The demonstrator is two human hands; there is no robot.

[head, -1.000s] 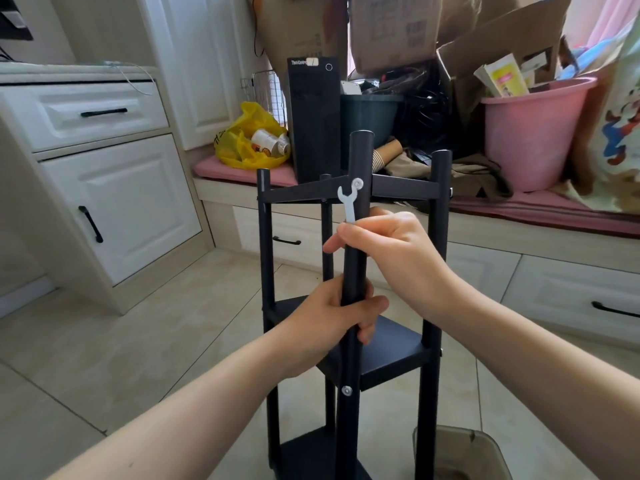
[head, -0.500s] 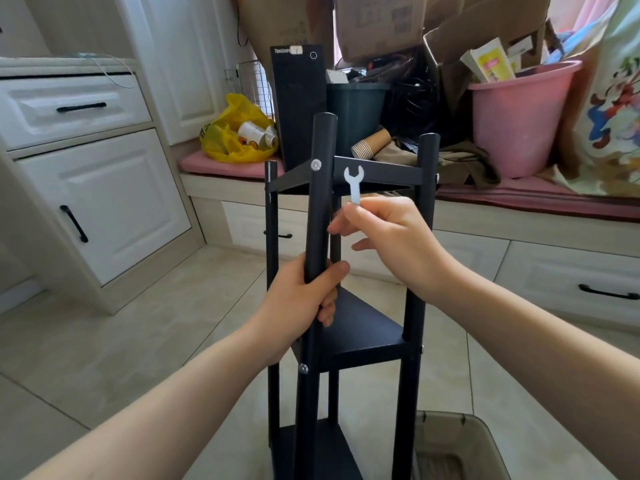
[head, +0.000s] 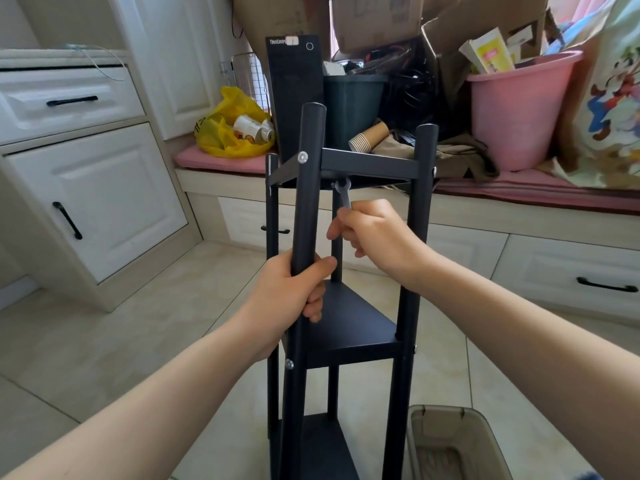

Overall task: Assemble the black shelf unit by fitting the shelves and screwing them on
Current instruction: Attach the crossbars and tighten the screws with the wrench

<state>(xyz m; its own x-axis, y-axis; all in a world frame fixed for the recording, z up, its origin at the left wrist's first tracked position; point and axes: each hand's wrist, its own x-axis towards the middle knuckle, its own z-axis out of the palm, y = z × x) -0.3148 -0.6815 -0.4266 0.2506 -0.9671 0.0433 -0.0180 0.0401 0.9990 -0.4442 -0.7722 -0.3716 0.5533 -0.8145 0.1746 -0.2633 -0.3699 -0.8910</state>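
Shelf unit [head: 419, 202] stands upright on the tiled floor [head: 138, 323], centre frame, long axis vertical. The top points up and slightly away, toward the cluttered bench [head: 201, 178] at the far side.

- Build: round matte-black posts with flat black shelves between them. Top shelf [head: 370, 164], middle shelf [head: 346, 323] and bottom shelf [head: 322, 445] all sit level.
- Near post [head: 308, 202] leans a little left at its base and has a rounded cap on top.
- Silver round screw head [head: 302, 156] shows on it at top-shelf level. A second one [head: 289, 364] shows at middle-shelf level.

Left hand [head: 294, 292]: fingers wrapped fully round the near post, between the top and middle shelves, thumb across the front.

Right hand [head: 374, 233]: thumb and forefinger pinch the shaft of a small flat silver wrench [head: 344, 195], other fingers loosely curled.

- The hand sits inside the frame, right of the near post.
- Wrench shaft runs up and slightly left. Its open head is at a silver fastener on the far post, just under the top shelf.
- Cannot tell whether the head is seated on the fastener.

Around it:
- Translucent plastic bin [head: 450, 441], rounded corners, on the floor near right, just beside the unit's right post.
- On the bench: glossy pink bucket [head: 519, 119] far right, crumpled yellow bag [head: 225, 133] far left, black computer tower [head: 294, 84] upright behind the unit, stack of ribbed paper cups [head: 369, 135] lying on its side.
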